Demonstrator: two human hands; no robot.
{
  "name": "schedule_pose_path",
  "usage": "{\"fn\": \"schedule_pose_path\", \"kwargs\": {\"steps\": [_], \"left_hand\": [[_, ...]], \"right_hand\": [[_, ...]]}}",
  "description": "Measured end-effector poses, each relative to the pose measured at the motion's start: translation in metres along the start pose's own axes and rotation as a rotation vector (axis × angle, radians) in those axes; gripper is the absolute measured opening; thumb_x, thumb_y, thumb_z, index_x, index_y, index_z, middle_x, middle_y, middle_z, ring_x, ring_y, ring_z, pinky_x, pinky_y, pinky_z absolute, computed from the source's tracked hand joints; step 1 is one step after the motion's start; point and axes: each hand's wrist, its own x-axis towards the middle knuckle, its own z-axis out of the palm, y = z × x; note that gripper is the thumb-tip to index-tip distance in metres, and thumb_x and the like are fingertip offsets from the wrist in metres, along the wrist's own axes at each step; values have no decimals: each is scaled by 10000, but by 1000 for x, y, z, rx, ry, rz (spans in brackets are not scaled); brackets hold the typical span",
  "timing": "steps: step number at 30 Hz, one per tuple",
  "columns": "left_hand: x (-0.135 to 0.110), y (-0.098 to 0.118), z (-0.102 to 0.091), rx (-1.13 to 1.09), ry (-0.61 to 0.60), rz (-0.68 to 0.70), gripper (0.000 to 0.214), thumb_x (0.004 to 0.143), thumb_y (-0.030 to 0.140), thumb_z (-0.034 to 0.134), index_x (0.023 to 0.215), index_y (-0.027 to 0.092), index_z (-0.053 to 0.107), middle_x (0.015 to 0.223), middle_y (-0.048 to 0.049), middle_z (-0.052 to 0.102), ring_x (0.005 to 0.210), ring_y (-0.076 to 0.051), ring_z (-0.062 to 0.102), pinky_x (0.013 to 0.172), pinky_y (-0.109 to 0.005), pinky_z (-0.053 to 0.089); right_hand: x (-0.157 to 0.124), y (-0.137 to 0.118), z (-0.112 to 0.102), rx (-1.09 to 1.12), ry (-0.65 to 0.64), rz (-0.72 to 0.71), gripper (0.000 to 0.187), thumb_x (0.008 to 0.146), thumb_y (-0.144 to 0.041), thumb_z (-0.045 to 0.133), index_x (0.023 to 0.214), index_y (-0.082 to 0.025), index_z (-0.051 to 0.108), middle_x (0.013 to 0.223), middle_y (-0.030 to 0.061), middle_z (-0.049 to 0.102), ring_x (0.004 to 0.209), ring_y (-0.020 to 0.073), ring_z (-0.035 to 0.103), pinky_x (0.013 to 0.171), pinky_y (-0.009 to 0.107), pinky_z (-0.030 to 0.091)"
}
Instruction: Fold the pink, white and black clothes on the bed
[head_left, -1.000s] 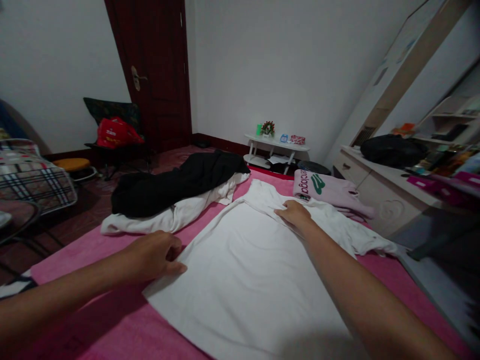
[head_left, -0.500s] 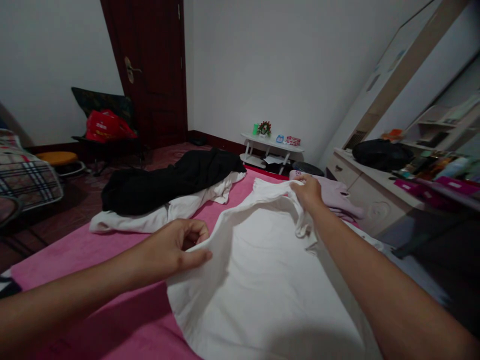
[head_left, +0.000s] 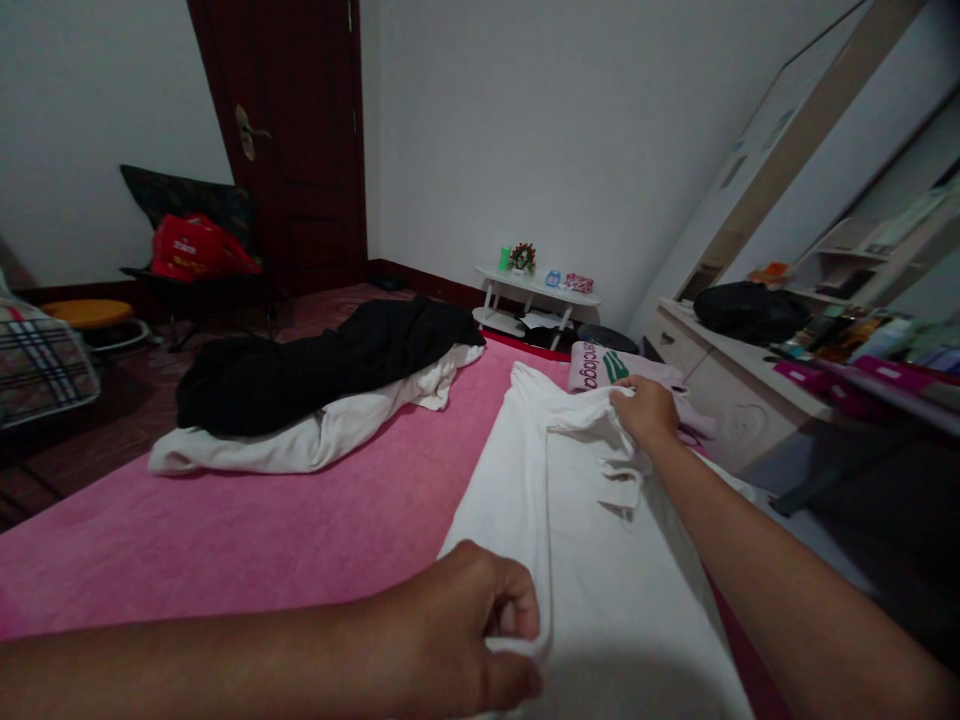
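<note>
A white T-shirt (head_left: 585,530) lies on the pink bed cover (head_left: 300,520), its left side folded over toward the right. My left hand (head_left: 472,630) is closed, pinching the shirt's folded edge near the hem at the bottom of the view. My right hand (head_left: 649,412) is closed on the bunched fabric at the shirt's shoulder, at the far end. Just beyond my right hand sits a folded pale pink garment with green print (head_left: 622,370).
A heap of black clothing (head_left: 315,360) on white cloth (head_left: 300,445) lies at the bed's far left. A dresser (head_left: 735,390) with a black bag (head_left: 750,312) stands at the right. A small white table (head_left: 536,295), a dark door (head_left: 292,140) and a chair with a red bag (head_left: 191,245) are behind.
Both hands lifted the shirt's left side and carried it rightward, folding it over the middle. My left hand moved from the bed's left toward the centre bottom.
</note>
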Motion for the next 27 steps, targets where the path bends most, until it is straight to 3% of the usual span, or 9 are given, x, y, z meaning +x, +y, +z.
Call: {"fn": "schedule_pose_path", "kwargs": {"steps": [4, 7, 9, 11, 13, 16, 18, 21, 27], "left_hand": [[12, -10, 10, -15, -174, -32, 199, 625, 258, 711, 782, 183, 613, 625, 56, 487, 526, -68, 412, 431, -160, 292], [30, -10, 7, -80, -410, -37, 140, 699, 264, 674, 787, 155, 659, 628, 16, 555, 539, -95, 509, 477, -179, 401], [48, -7, 0, -113, -457, -2, 198, 774, 325, 623, 810, 136, 669, 648, -13, 590, 551, -118, 557, 512, -212, 463], [69, -5, -10, 30, -263, 152, 221, 824, 317, 569, 875, 129, 676, 737, -46, 640, 653, -151, 615, 613, -252, 512], [89, -7, -21, 336, 61, 360, 251, 839, 242, 536, 1027, 127, 656, 967, -103, 668, 894, -203, 637, 805, -304, 512], [113, -20, -31, 734, 337, 445, 523, 848, 262, 536, 1330, 73, 458, 1399, -216, 436, 1301, -312, 410, 1074, -411, 344], [121, -31, -32, 865, 362, 366, 668, 889, 387, 481, 1423, 26, 303, 1506, -248, 250, 1403, -347, 224, 1134, -460, 234], [126, -43, -29, 943, 336, 309, 724, 932, 503, 332, 1455, 12, 226, 1536, -239, 161, 1431, -335, 119, 1157, -469, 158], [126, -47, -28, 993, 328, 329, 688, 940, 534, 274, 1459, 81, 276, 1542, -207, 169, 1434, -329, 114, 1153, -481, 142]], "right_hand": [[-3, 9, 6, -201, -97, -49, 301, 741, -252, 572, 1007, -240, 712, 950, 123, 699, 901, 290, 640, 712, 366, 460], [-5, 4, 10, -385, -185, -146, 269, 731, -101, 558, 947, -158, 707, 972, 186, 672, 953, 327, 621, 781, 444, 445], [-9, -6, 15, -405, -147, -249, 272, 740, -38, 517, 938, -115, 687, 1013, 220, 640, 1013, 348, 586, 835, 502, 415], [-14, -20, 24, -344, -119, -381, 299, 779, -43, 477, 998, -125, 663, 1075, 202, 621, 1064, 326, 556, 886, 492, 397], [-21, -35, 39, -275, -170, -490, 320, 820, -84, 456, 1068, -163, 642, 1121, 140, 625, 1064, 260, 562, 916, 398, 409], [-29, -55, 68, -176, -274, -650, 354, 880, -160, 427, 1184, -202, 604, 1244, 71, 601, 1123, 184, 549, 971, 276, 391], [-28, -61, 87, -102, -354, -703, 413, 924, -217, 379, 1310, -189, 523, 1402, 73, 487, 1265, 184, 451, 1053, 282, 328], [-13, -63, 111, -59, -486, -615, 500, 970, -312, 294, 1453, -192, 339, 1536, 69, 280, 1392, 212, 282, 1119, 365, 245], [19, -71, 126, -139, -562, -408, 530, 987, -366, 227, 1491, -203, 242, 1520, 128, 298, 1378, 260, 314, 1092, 449, 259]]}}
